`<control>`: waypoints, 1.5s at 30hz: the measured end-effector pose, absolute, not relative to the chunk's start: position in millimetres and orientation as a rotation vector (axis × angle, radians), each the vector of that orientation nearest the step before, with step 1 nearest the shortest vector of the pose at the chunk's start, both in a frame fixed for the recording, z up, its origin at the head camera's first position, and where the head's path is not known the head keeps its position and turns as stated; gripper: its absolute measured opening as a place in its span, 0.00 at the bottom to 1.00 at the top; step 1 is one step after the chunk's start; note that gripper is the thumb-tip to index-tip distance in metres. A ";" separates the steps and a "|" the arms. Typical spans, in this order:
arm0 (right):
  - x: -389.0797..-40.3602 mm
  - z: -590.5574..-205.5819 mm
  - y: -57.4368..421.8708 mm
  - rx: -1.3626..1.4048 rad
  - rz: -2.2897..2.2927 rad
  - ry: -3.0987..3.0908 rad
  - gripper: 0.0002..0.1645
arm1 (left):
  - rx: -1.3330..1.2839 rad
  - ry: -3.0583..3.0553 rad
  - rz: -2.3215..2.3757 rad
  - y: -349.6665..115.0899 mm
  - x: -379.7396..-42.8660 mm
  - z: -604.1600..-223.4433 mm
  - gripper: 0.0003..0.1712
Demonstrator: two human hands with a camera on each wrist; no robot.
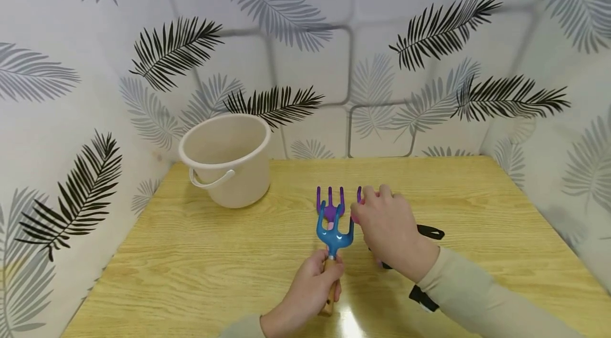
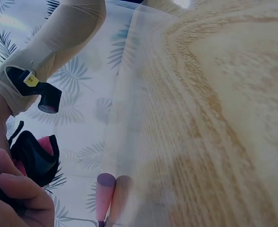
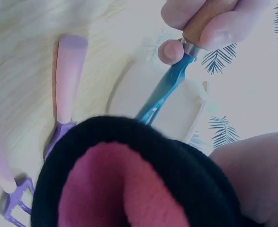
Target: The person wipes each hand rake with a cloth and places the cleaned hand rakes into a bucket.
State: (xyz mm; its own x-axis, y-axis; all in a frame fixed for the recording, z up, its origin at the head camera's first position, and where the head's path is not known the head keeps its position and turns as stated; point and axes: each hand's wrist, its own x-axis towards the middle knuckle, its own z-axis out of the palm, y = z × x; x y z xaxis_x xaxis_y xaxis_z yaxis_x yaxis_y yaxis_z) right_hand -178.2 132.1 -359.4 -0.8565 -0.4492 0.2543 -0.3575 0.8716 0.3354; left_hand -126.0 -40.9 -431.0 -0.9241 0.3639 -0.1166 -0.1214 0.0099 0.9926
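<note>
Grips the blue hand fork [image 1: 335, 239] above the table [image 1: 191, 263] with the left hand [image 1: 307, 285], pinches pink-lined black fabric [image 3: 105, 182] near its tines with the right hand [image 1: 391, 232] — seemingly lining both up, next needing a steady fork and careful contact.

the right hand [image 1: 389, 229] hides most of the purple fork [image 1: 359, 192] behind it. in the right wrist view, the black-pink item [image 3: 101, 184] it holds covers the blue fork [image 3: 168, 87] tines and leaves the bottom edge. the left wrist view crops the left hand [image 2: 26, 187].

Feather-patterned wall [image 1: 310, 72] behind wooden table [image 1: 200, 274].
</note>
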 end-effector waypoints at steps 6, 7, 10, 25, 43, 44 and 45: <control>-168.2 -354.5 123.2 0.722 -0.365 -2.760 0.14 | 0.244 1.951 1.972 -40.8 -127.2 -434.5 0.11; -165.6 -353.6 121.1 0.748 -0.339 -2.768 0.15 | 0.247 1.957 1.966 -41.2 -127.4 -434.3 0.11; -157.9 -351.7 114.6 0.808 -0.288 -2.759 0.17 | 0.258 1.971 1.938 -42.4 -128.2 -433.3 0.11; -170.8 -362.1 104.8 0.664 -0.490 -2.602 0.11 | 0.356 1.957 1.917 -41.3 -124.8 -435.1 0.09; -161.6 -347.3 93.6 0.880 -0.251 -2.646 0.13 | 0.382 2.066 1.819 -49.5 -125.8 -432.2 0.08; -163.8 -348.0 93.0 0.861 -0.267 -2.647 0.13 | 0.392 2.070 1.808 -49.3 -124.6 -432.6 0.08; -166.1 -348.9 92.5 0.838 -0.277 -2.647 0.12 | 0.402 2.069 1.798 -48.9 -123.3 -433.0 0.08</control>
State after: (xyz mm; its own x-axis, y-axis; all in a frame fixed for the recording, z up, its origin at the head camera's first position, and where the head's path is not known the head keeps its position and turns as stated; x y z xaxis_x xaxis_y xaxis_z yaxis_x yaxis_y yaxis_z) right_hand -166.1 92.5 -348.9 -0.7641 -0.5867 0.2682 -0.5184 0.8059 0.2859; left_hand -123.3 -48.9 -433.0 -0.8913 0.4445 -0.0891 -0.0261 0.1460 0.9889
